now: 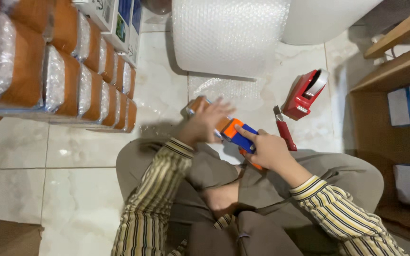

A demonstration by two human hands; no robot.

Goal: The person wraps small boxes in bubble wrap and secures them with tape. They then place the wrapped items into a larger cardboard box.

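I judge wrapping underway: my left hand (204,124) and right hand (267,150) both grip the orange-and-blue rectangular box (236,132) on the bubble-wrap sheet (233,90); next, roll it tight.

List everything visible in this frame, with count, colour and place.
orange box: one, orange and blue, held between both hands
bubble wrap roll: one, clear, top centre, a sheet trailing onto the floor
tape dispenser: one, red, floor at right
utility knife: one, red, beside the dispenser
wrapped packs: many, orange, stacked at left
wooden shelf: one, brown, right edge
left hand: on the box
right hand: on the box
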